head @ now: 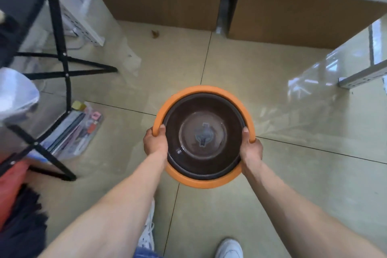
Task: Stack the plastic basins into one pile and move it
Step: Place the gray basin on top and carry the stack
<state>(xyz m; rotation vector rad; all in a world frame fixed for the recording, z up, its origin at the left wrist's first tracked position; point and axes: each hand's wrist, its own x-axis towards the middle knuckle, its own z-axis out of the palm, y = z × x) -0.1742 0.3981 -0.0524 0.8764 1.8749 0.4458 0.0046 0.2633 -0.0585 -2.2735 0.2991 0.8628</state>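
A dark brown basin [230,115] sits nested inside an orange basin [201,89], forming one pile in the middle of the head view, above the tiled floor. My left hand [156,142] grips the pile's left rim, thumb over the orange edge. My right hand [251,150] grips the right rim the same way. Both forearms reach in from the bottom. The brown basin's round bottom shows a dark moulded mark. Whether the pile rests on the floor or hangs above it I cannot tell.
A black folding stand [62,73] stands at the left, with a clear pouch of stationery [77,130] under it. Brown cardboard boxes [167,0] line the far side. A metal shelf rail [360,77] lies at right. My white shoes [229,248] are at the bottom edge.
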